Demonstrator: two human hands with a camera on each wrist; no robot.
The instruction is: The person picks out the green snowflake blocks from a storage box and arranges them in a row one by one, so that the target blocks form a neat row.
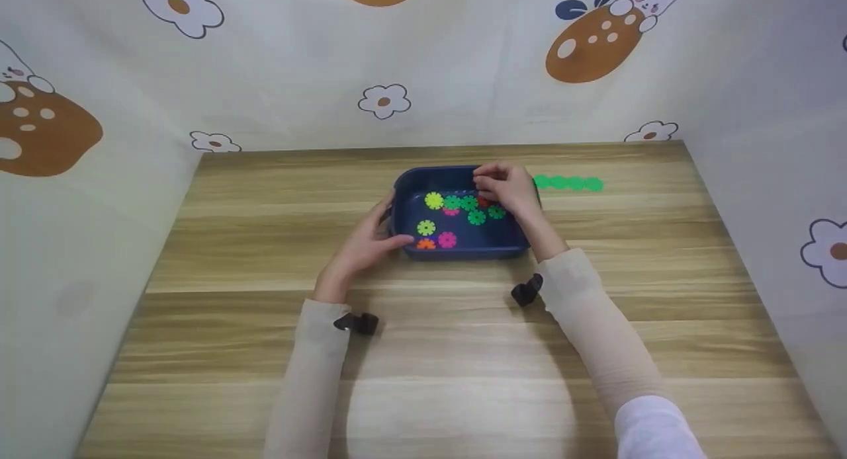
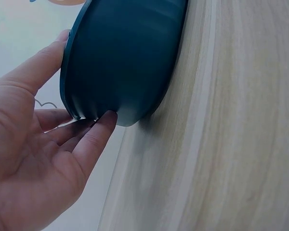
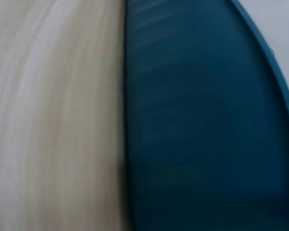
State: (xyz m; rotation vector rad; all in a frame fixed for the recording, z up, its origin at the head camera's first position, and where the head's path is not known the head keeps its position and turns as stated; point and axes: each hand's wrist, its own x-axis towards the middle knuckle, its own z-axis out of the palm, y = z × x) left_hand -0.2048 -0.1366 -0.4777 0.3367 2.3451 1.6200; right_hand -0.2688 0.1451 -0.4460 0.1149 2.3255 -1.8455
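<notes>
Nearest, beige sleeves with black wrist cameras crossed the wood-grain table. The left hand held the dark blue tub by its left end, thumb spread from fingers around the near corner, apparently to steady it. Inside, loose notched plastic discs lay contained by the walls. The right hand bent its fingers over the tub's far right part; whether they pinched a disc could not be told. Beyond, a green disc row lay outside, seemingly kept apart from the loose pieces. The near wall cut off an orange disc, the right hand partly covered a red disc, and the right wrist view, blurred, showed no fingers.
</notes>
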